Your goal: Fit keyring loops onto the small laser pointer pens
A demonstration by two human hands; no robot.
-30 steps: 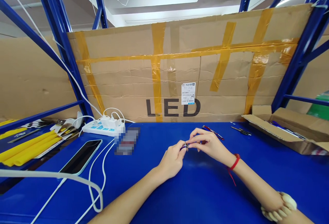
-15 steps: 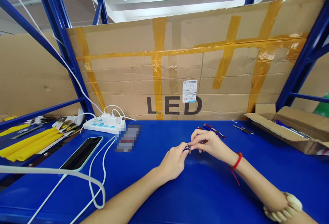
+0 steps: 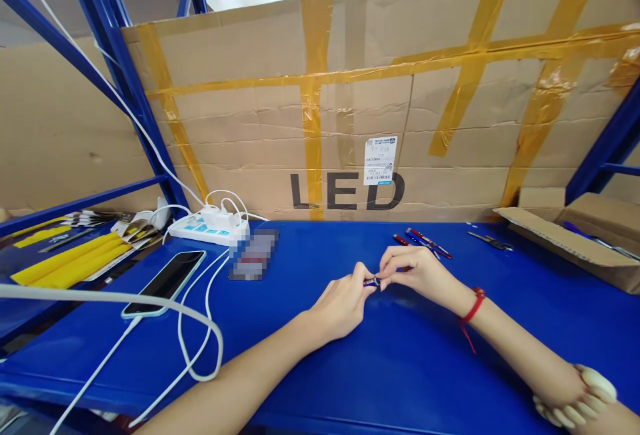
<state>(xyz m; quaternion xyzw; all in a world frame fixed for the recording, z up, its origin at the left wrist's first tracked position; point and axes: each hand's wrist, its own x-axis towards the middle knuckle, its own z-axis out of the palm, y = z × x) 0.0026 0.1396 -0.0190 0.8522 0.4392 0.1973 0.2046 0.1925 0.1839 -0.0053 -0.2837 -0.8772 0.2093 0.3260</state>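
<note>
**Blue piece [image 3: 371,282] between two hands over a blue table [image 3: 425,368]**

In the lower left of the frame, a white cable [image 3: 60,294] loops in front of everything, its bend close to the left forearm. In the lower right, a bracelet [image 3: 597,382] of pale beads circles the right forearm, and a red cord [image 3: 474,305] the wrist.

Just below the middle, the left hand [image 3: 343,302] is closed, thumb and forefinger gripping the piece, silvery end to the right. The right hand [image 3: 413,272] brings its thumb and forefinger to that end; whether they grip it, I cannot tell.

At left, a phone [image 3: 170,278] lies face up. Right of centre, pens [image 3: 429,242] lie just beyond the right hand, with a black-handled tool [image 3: 500,244] near them. Left of centre, a pixelated item [image 3: 254,255] lies beside a white power strip [image 3: 203,228] with plugs in it. Yellow rolls [image 3: 80,258] lie at the far left; an open box [image 3: 555,238] stands at the right edge.

Behind, taped cardboard [image 3: 250,148] spans the frame, bearing "LED" and a label [image 3: 380,160]. Blue posts [image 3: 107,15] rise at upper left.
</note>
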